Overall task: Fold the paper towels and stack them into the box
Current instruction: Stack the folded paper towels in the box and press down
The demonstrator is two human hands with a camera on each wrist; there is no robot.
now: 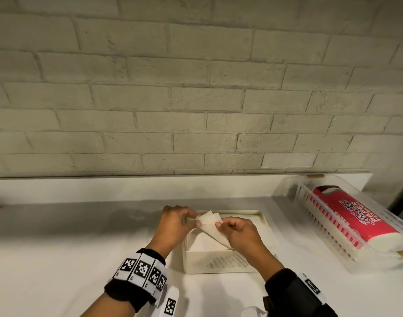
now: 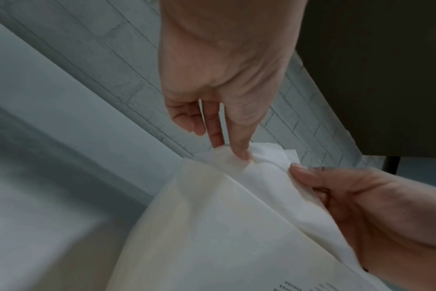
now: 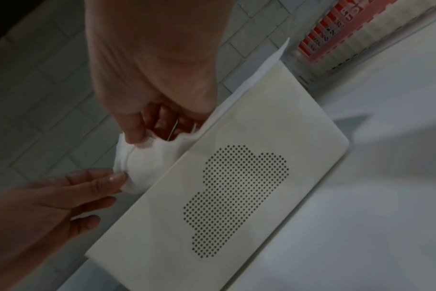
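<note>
A cream box (image 1: 228, 263) with a dotted cloud pattern on its front wall stands on the white table (image 1: 58, 259). Folded white towels (image 1: 202, 243) lie inside it. Just above the box's open top, both hands hold one white paper towel (image 1: 210, 221). My left hand (image 1: 195, 221) pinches its left corner and my right hand (image 1: 219, 225) pinches it close beside. The left wrist view shows my left hand (image 2: 236, 155) pinching the towel (image 2: 269, 173) over the box (image 2: 212, 236). The right wrist view shows my right hand (image 3: 139, 140) gripping the crumpled towel (image 3: 147, 159) beside the box (image 3: 299, 137).
A clear slatted basket (image 1: 319, 234) at the right holds a red-wrapped pack of paper towels (image 1: 353, 218). A brick wall (image 1: 196, 88) rises behind the table. A white marker tag (image 1: 170, 305) lies near the front edge.
</note>
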